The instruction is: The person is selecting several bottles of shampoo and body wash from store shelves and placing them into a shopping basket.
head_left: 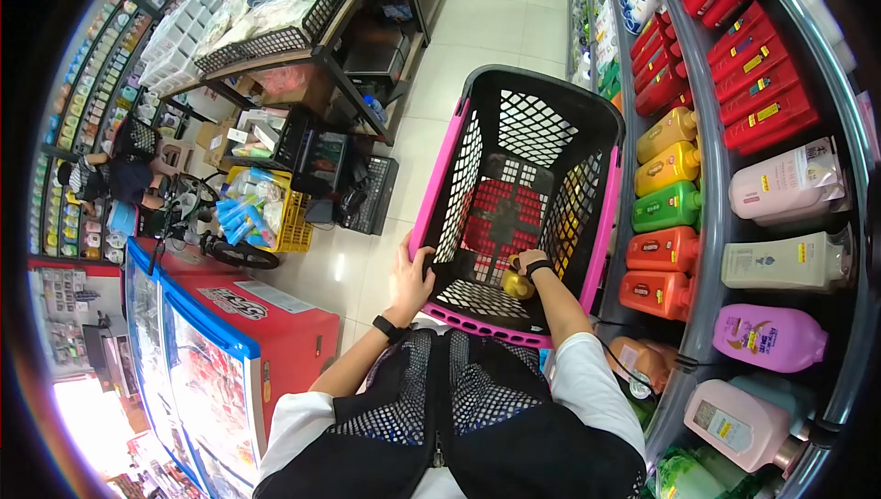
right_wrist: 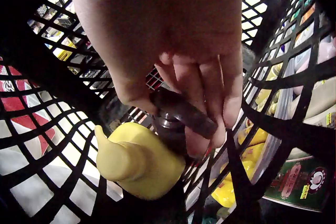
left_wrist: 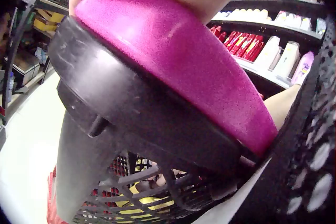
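A black mesh shopping basket point(head_left: 541, 78) with pink handles point(left_wrist: 173, 50) stands in front of the person's body. At its left side, the left hand point(head_left: 410, 277) grips the pink handle and rim. The right hand point(head_left: 529, 263) reaches down inside, near the basket's close end. Between its thumb and fingers, in the right wrist view, is a black pump head point(right_wrist: 184, 115); whatever lies below it is mostly hidden. Right beside that hand is a yellow pump bottle point(right_wrist: 144, 155), its nozzle pointing up and away from the fingers.
Shelves on the right carry yellow, green and orange pump bottles point(head_left: 665, 210), red bottles point(head_left: 766, 86) and a purple bottle point(head_left: 769, 337). A red freezer point(head_left: 294, 334) stands on the left. Further off are a yellow crate point(head_left: 294, 224) and a loaded rack point(head_left: 321, 40) beside the tiled aisle point(head_left: 477, 12).
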Tool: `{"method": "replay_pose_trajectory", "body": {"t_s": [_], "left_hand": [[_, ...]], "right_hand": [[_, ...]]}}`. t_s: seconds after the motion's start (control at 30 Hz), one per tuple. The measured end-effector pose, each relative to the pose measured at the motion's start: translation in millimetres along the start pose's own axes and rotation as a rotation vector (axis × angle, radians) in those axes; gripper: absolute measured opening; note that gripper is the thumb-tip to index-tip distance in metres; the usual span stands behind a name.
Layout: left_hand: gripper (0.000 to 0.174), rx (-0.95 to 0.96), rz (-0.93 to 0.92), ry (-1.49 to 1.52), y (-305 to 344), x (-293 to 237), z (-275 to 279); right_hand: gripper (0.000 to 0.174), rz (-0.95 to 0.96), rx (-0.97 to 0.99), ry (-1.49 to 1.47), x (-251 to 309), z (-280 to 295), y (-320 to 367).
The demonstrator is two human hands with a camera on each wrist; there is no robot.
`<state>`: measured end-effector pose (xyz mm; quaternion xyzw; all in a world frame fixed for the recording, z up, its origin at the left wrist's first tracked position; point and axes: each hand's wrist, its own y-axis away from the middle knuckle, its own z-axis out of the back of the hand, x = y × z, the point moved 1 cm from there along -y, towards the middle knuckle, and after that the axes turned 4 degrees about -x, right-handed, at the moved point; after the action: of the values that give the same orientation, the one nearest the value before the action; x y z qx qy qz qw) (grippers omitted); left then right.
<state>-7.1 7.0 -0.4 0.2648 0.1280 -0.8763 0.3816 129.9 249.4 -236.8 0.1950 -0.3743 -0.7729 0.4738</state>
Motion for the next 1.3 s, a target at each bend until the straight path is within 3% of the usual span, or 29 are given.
{"method": "replay_pose_trajectory", "body": {"t_s": [0.17, 0.33, 0.37, 0.4, 0.9, 1.03, 1.17, 1.3], "left_hand": [[0.038, -0.069, -0.074, -0.025, 2, 4, 1], [0.037, -0.082, -0.095, -0.057, 4, 2, 3], [0.036, -0.089, -0.099, -0.062, 6, 2, 0], [0.034, -0.095, -0.102, -0.02, 7, 2, -1], [0.026, -0.057, -0.082, 0.048, 4, 4, 1], [0.024, -0.041, -0.107, 0.081, 1, 6, 0], [0.025, -0.028, -0.124, 0.105, -5, 13, -1], [0.017, 0.017, -0.257, 0.099, -28, 23, -1]], "right_hand": [[0.047, 0.076, 0.011, 0.054, 13, 10, 3], [0.052, -0.064, 0.057, 0.086, 19, 1, -7], [0.031, -0.077, 0.104, 0.034, 22, 13, 7], [0.031, -0.109, 0.098, 0.011, 22, 12, 5], [0.045, -0.357, 0.093, -0.232, 0, 4, -2], [0.043, -0.261, 0.05, -0.212, -11, 14, 0], [0.042, -0.282, -0.083, -0.307, -14, 25, 3], [0.038, -0.307, -0.189, -0.415, -29, 53, 20]]}}
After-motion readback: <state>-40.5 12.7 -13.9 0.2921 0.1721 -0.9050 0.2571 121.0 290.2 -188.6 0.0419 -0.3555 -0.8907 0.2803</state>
